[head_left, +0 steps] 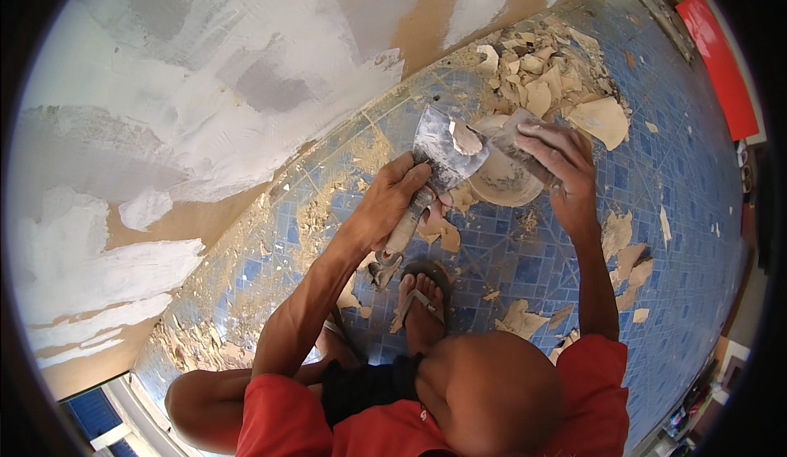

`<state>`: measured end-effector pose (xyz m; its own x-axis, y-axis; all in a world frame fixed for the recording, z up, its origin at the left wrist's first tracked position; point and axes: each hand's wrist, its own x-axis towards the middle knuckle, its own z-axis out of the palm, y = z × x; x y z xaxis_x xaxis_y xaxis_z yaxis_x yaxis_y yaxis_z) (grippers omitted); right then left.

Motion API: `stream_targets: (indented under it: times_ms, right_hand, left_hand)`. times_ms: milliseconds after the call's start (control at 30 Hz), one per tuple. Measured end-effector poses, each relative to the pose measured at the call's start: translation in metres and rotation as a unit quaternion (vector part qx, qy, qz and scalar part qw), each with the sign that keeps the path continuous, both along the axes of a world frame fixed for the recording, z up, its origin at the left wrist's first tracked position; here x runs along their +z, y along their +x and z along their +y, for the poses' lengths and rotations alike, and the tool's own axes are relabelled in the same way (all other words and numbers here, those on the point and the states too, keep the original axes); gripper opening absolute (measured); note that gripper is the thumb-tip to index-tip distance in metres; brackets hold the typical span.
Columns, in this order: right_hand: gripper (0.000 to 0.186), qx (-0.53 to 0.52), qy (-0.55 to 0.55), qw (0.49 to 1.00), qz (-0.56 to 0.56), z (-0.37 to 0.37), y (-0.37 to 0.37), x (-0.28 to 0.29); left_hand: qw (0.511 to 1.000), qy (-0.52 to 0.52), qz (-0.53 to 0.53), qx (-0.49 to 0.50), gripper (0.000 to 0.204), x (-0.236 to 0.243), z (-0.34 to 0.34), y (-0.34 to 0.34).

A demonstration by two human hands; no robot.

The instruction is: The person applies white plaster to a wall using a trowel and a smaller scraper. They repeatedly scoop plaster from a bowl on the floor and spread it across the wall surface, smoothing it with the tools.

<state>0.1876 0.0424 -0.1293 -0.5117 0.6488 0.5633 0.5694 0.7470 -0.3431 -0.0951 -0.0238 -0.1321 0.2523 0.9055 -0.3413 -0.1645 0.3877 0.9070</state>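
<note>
Left hand (393, 199): one, fingers closed around the worn handle of a broad putty knife (443, 166). Blade points up and away from the person, over the tiled floor; face smeared whitish, with a pale beige patch near its right side.

Right hand (566, 162): one, gripping a flat grey spreader (514, 139), thumb below and fingers spread across its upper face. Spreader lies just beside the right edge of the putty knife blade; whether the two touch cannot be told.

Round shallow dish (507, 188): one, dusty, grey and beige, beneath both tools and partly covered by them; whether it rests on the floor cannot be told.

Plaster flakes (541, 72): one heap of beige curved pieces beyond the dish, near the wall; further pieces scattered right of the right forearm and around the feet.

Wall (246, 72): at left, patched in white, grey and tan.

Tiled floor (680, 186): blue, with crumbs strewn thickest along the wall base.

Sandalled foot (424, 305): one, nearer the person than the dish.

Red panel (717, 63): one, at the far right edge.

Clothing: red shirt (287, 420), black shorts (369, 391).
</note>
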Motion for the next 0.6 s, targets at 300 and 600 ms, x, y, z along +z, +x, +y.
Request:
stream_targets:
  times_ms: [300,600]
  right_hand:
    - [0.038,0.088,0.007,0.985,-0.147,-0.008,-0.032,0.019]
    - [0.023,0.060,-0.648,0.679,0.339,0.018,-0.064,-0.011]
  left_hand:
    - [0.997,0.005,0.077,0.023,0.031,0.011,-0.011,-0.024]
    - [0.983,-0.007,0.174,-0.052,0.036,0.062,-0.047,-0.139]
